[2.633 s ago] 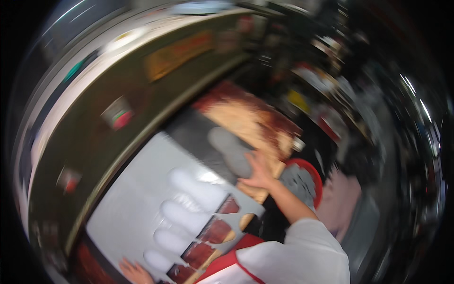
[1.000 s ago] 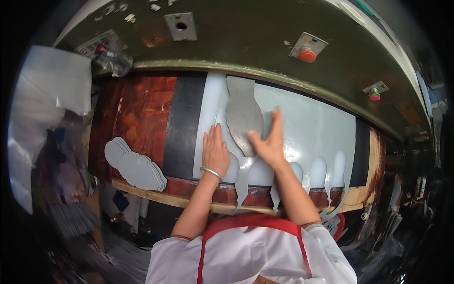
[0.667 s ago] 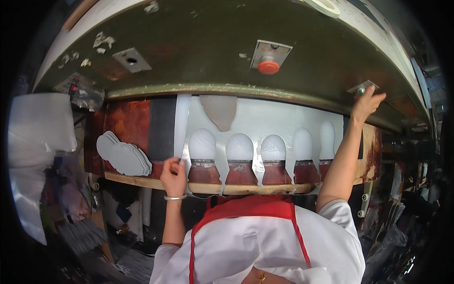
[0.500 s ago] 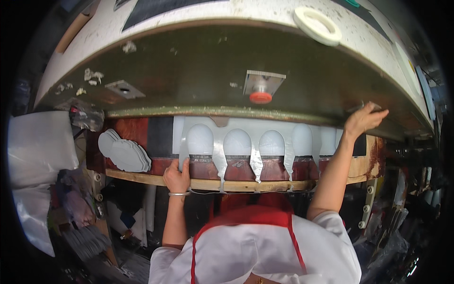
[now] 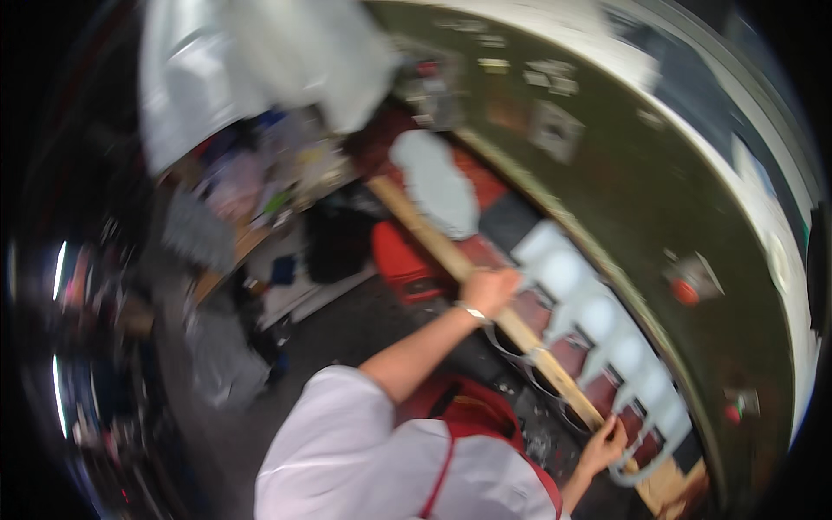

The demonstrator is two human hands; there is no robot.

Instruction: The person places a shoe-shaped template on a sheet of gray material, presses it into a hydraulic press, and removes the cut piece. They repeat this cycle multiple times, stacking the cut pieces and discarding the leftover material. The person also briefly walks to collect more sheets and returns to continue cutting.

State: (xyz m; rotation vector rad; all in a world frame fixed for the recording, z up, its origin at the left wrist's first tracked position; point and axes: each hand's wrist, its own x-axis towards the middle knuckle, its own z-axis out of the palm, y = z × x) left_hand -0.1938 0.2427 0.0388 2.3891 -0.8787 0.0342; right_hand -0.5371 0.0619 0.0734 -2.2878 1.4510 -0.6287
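A pale grey sheet (image 5: 598, 316) with several rounded cut-outs lies along the work bench, its thin strips hanging over the wooden front rail (image 5: 546, 358). At the sheet's left end, my left hand (image 5: 490, 290) is closed on its edge, a bracelet at the wrist. My right hand (image 5: 605, 446) pinches a strip of the same sheet farther along the rail. Beyond my left hand lies a pile of grey rounded cut pieces (image 5: 438, 186). Motion blur softens the whole picture, so the exact finger contact is hard to make out.
A dark green machine beam (image 5: 607, 165) runs just behind the sheet, carrying a red button (image 5: 685, 292). Clear plastic sheeting (image 5: 260, 61) hangs at the upper left. Below the bench stand a red object (image 5: 403, 264) and a grey stack (image 5: 198, 230).
The view has swung round to the left and tilted. My right hand has left the green beam and come down to the sheet at the rail. My left hand stays at the sheet's left end.
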